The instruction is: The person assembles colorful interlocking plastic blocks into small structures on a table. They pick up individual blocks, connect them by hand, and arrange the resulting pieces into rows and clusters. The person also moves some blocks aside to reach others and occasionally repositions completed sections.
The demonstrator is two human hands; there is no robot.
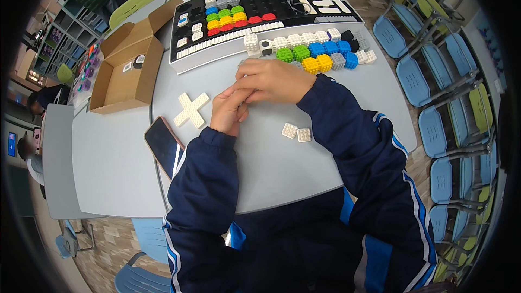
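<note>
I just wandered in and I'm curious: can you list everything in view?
Cross-shaped piece: one, white, left of the hands
Studded squares: two, white, near the right sleeve
Loose blocks: many, mixed colours, beyond the hands
Kit tray: one, black and white, behind the blocks
Cardboard box: one, brown, left of the tray
Phone: one, dark screen, by the left sleeve
Tables: several, pale grey, underneath
Chairs: many, blue and green, mostly stacked right
Shelves: several, grey, upper left
Sleeves: two, navy, striped
Left hand, right hand: bare, fingers meeting, contents unclear
</note>
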